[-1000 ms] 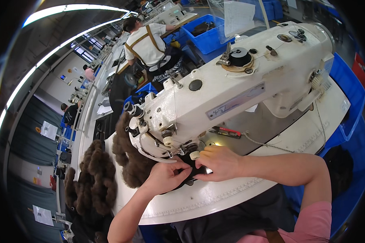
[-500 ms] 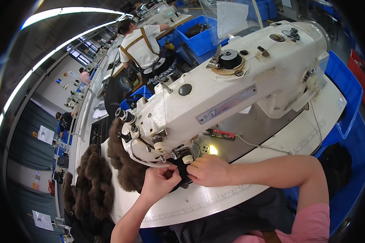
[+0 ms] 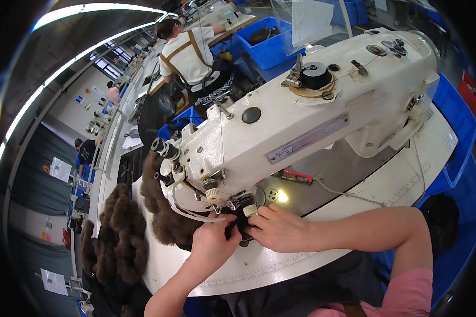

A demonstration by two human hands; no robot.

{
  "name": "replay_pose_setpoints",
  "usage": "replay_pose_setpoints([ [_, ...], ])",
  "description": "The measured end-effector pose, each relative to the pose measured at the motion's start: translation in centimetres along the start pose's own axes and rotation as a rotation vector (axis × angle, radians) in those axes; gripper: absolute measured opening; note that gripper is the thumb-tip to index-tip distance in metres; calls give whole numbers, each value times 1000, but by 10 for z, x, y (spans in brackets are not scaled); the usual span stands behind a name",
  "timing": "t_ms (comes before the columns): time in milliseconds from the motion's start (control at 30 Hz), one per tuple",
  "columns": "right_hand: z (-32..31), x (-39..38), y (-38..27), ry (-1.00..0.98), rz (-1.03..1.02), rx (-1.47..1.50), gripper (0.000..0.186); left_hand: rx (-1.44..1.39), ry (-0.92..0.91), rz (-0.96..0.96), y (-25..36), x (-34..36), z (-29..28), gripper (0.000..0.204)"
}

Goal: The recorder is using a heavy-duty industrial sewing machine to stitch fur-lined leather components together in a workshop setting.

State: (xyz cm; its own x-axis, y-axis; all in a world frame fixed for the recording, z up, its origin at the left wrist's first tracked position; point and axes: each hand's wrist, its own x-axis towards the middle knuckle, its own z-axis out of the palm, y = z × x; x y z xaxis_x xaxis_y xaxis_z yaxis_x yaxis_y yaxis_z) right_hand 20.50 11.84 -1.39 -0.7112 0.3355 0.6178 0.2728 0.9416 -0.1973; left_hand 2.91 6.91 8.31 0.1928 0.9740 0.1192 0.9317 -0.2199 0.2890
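Because the left hand [image 3: 215,242] pinches dark cloth [image 3: 241,221] just below the left end of the machine [image 3: 301,124], a slip could carry its fingers into the stitching. The right hand [image 3: 278,230] curls its fingers at the cloth's right side; I cannot tell whether they grip. Uneven pull between the 2 hands might pucker the cloth. Farther left, brown fur [image 3: 162,207] could drag if bunched; right, on the tabletop [image 3: 248,274], loose cord [image 3: 345,192] might snag if brushed.
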Motion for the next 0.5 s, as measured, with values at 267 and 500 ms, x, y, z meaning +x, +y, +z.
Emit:
replay_pose_setpoints([
  [267, 4, -2, 2, 45, -84, 148, 22, 116, 4, -64, 3, 8, 8, 22],
  [500, 3, -5, 0, 48, -66, 30, 30, 169, 0, -61, 2, 5, 9, 20],
])
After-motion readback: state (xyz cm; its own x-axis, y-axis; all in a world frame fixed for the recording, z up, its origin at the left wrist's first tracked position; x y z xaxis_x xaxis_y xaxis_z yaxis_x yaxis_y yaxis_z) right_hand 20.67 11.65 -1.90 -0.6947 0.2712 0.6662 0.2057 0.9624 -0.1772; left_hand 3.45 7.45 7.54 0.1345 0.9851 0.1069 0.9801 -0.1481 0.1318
